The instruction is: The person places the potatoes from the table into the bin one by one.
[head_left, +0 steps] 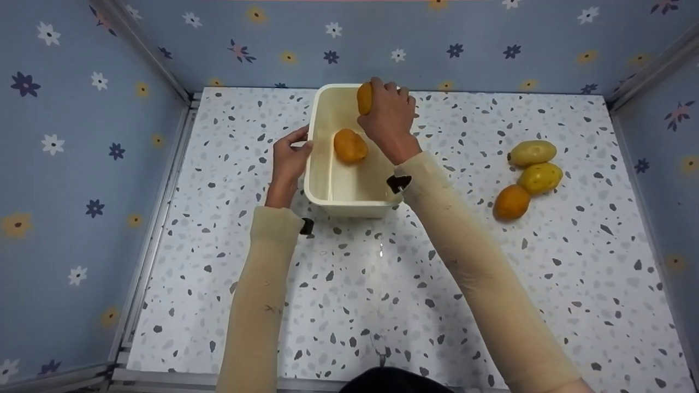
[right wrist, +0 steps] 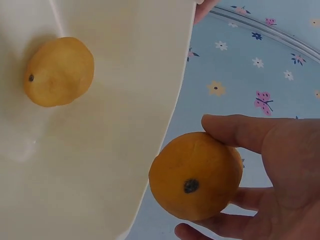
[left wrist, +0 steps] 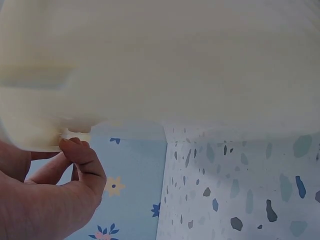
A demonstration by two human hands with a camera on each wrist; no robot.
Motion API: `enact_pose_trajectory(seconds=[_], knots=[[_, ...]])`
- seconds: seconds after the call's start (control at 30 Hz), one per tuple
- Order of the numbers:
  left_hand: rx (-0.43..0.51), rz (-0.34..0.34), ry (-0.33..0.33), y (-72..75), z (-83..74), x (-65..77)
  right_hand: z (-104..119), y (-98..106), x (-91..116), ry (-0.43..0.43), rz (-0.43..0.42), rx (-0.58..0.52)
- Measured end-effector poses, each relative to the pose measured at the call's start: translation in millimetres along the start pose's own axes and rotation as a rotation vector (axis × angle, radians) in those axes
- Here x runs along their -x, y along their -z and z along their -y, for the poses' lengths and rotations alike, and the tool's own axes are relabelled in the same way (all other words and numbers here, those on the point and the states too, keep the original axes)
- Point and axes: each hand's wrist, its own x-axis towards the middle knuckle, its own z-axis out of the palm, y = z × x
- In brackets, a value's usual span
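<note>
A cream plastic bin (head_left: 327, 191) stands on the speckled table, and one orange-yellow mango (head_left: 350, 146) lies on its floor. My left hand (head_left: 290, 158) grips the bin's left rim; in the left wrist view its fingertips curl at the edge by a small slot. Over the far right part of the bin, my right hand (head_left: 390, 112) holds another orange mango (right wrist: 196, 176) between thumb and fingers. The right wrist view shows this mango's dark stem end, overlapping the bin's edge.
Right of the bin, a pale yellow mango (head_left: 533, 153), a yellow one (head_left: 540, 178) and an orange one (head_left: 511, 202) lie close together on the table (head_left: 437, 327). Flower-patterned panels (head_left: 382, 43) wall the back and both sides.
</note>
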Motion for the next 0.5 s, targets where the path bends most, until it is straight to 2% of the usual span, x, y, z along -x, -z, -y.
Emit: enact_pose_trajectory(seconds=[0.5], knots=[[-0.018, -0.006, -0.01, -0.1, -0.5, 0.5, -12.4, -26.7, -11.2, -0.037, -0.089, -0.132]])
